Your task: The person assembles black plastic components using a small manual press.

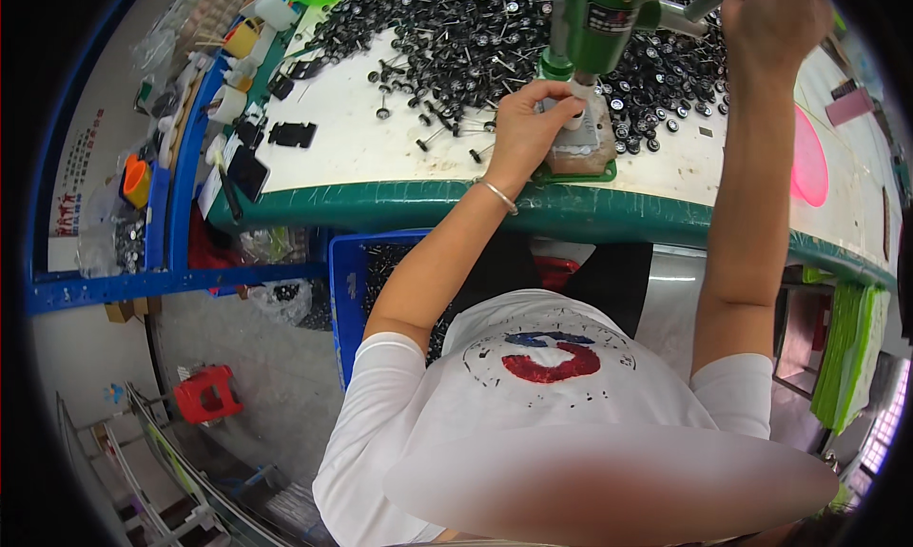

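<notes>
Our half-curled left hand (526,130), hold unclear, has a small white cylinder (574,122) by its thumb, our right hand (775,24) grasping a grey metal lever (706,2)

Green press (604,50), upright, on white table (366,157)

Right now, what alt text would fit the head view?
A person's left hand is at the block under a green press, while the right hand grips its lever. Many small black parts are strewn across the white table.
</notes>
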Motion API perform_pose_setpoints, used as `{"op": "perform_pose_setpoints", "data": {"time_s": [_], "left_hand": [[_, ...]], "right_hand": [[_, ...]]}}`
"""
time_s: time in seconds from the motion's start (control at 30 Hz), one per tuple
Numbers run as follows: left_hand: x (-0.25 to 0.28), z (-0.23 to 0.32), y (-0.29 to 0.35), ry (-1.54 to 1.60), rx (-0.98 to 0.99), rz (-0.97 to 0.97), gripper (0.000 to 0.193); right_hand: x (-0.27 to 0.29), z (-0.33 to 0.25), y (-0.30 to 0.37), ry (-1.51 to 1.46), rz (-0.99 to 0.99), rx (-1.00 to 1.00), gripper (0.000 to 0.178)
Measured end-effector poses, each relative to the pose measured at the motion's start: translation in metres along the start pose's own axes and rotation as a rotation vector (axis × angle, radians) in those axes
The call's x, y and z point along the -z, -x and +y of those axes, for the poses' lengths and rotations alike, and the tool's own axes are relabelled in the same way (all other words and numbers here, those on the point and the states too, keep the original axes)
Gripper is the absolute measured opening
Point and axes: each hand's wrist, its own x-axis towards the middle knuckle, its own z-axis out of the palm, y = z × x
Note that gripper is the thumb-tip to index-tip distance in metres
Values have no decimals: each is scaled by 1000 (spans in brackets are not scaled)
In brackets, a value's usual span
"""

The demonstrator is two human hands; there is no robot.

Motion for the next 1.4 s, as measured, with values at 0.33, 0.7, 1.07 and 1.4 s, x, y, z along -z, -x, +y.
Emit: {"op": "perform_pose_setpoints", "data": {"time_s": [0.33,0.7,1.07,1.4], "left_hand": [[60,32,11,8,48,229,18],[144,-18,68,-735,-167,358,8],[90,-18,64,-912,-511,9,8],[130,8,112,-879,-428,131,14]], "right_hand": [[9,61,-34,-114,-143,-579,23],[56,42,22,256,21,-437,36],[126,36,121,292,46,-638,30],[175,51,194,762,-285,-587,16]]}}
